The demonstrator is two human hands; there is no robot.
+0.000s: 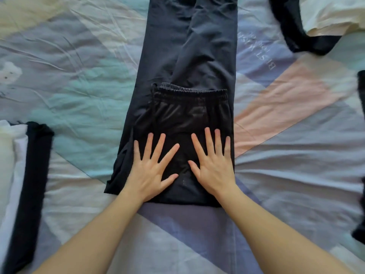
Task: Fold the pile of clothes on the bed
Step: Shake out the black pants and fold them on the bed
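Trousers [187, 56] waist-end folded up, left hand [152, 171] and right hand [213, 167] pressing fold flat, fingers spread, gripping nothing; next likely: another fold up the legs.

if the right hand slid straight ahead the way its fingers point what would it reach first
Probably the elastic waistband of the dark trousers. The right hand lies flat on the folded-over part, fingers pointing up the bed towards it.

A home bedroom: rumpled patchwork bedsheet [83, 99] strewn with clothes [187, 56].
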